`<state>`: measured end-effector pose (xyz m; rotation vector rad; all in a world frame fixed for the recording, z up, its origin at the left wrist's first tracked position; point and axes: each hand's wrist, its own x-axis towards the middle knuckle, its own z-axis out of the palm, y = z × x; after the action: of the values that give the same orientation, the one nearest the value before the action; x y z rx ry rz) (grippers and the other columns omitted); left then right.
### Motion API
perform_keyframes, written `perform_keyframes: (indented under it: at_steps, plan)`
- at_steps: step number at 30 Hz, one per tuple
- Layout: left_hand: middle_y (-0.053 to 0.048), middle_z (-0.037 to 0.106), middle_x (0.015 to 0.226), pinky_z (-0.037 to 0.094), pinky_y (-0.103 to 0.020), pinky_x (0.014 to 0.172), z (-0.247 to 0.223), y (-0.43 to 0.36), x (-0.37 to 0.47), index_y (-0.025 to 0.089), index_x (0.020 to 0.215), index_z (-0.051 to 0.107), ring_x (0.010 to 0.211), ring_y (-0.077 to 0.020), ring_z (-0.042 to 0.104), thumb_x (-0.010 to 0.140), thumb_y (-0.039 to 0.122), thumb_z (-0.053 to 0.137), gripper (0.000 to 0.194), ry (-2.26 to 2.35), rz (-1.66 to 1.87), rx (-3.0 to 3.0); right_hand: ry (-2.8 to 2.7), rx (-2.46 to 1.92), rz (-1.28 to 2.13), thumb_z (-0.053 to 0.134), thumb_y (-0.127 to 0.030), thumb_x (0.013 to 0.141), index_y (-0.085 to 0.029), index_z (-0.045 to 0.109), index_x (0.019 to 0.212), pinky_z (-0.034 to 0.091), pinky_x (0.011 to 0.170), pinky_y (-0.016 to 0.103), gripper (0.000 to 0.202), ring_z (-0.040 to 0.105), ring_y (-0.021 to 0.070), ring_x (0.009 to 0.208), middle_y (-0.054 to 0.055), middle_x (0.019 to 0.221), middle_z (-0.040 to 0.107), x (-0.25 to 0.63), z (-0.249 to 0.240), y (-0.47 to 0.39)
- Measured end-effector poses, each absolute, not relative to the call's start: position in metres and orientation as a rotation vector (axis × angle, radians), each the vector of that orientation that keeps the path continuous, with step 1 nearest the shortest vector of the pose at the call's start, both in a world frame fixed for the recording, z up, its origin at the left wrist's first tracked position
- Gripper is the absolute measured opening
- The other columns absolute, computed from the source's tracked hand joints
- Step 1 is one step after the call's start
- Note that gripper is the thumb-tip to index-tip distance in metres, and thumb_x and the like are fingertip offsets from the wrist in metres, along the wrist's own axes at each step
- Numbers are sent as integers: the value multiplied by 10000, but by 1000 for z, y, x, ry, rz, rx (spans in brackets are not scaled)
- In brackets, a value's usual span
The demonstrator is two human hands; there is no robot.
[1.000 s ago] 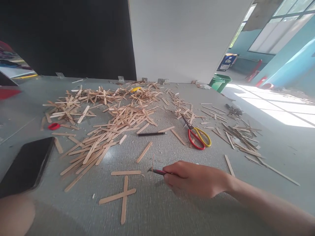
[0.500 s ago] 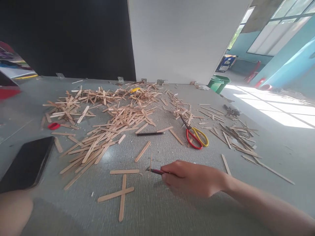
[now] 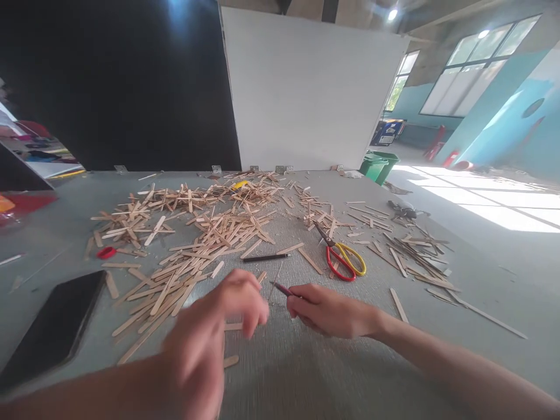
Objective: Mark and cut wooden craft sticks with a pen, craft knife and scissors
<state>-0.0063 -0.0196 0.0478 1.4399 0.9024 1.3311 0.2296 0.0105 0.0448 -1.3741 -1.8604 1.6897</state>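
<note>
My right hand [image 3: 326, 309] is closed around a slim craft knife [image 3: 283, 288], its tip pointing left. A thin wood sliver [image 3: 277, 279] stands out at the tip. My left hand [image 3: 219, 326], blurred and with bent fingers, hangs just left of the knife over some craft sticks. Whether it holds anything I cannot make out. Under it a craft stick [image 3: 232, 326] and the end of another stick [image 3: 231, 361] show; the rest is hidden. Beyond both hands lies a black pencil-like rod [image 3: 265, 257]. Scissors [image 3: 340, 256] with one red and one yellow handle lie behind my right hand.
A large heap of craft sticks [image 3: 223, 230] spreads across the grey tabletop [image 3: 306, 373]. Split strips [image 3: 420, 256] lie at the right. A phone [image 3: 55, 324] and a red ring [image 3: 106, 252] are at the left. Black and white panels [image 3: 310, 87] stand behind.
My left hand has come in from the lower left to near the knife tip, covering the crossed sticks. The right hand still holds the knife. The view has tilted up slightly.
</note>
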Motion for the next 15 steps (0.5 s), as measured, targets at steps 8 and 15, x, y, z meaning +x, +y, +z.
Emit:
perform_keyframes:
  at_steps: [8, 15]
  plan:
    - [-46, 622, 986, 543, -336, 769, 25, 42, 17, 190, 1062, 626, 916, -209, 633, 983, 384, 622, 210, 982, 1176, 1332, -1458, -1312, 1931, 348, -323, 1055, -231, 457, 825, 224, 377, 197, 271, 242, 86, 432, -103, 570, 340, 225, 37, 10]
    - [-46, 675, 1012, 485, -278, 641, 39, 29, 9, 249, 1464, 384, 800, -176, 662, 976, 462, 630, 587, 929, 507, 1515, -1404, -1226, 2070, 416, -339, 1046, -210, 517, 820, 245, 373, 178, 279, 290, 73, 435, -91, 572, 366, 224, 41, 5]
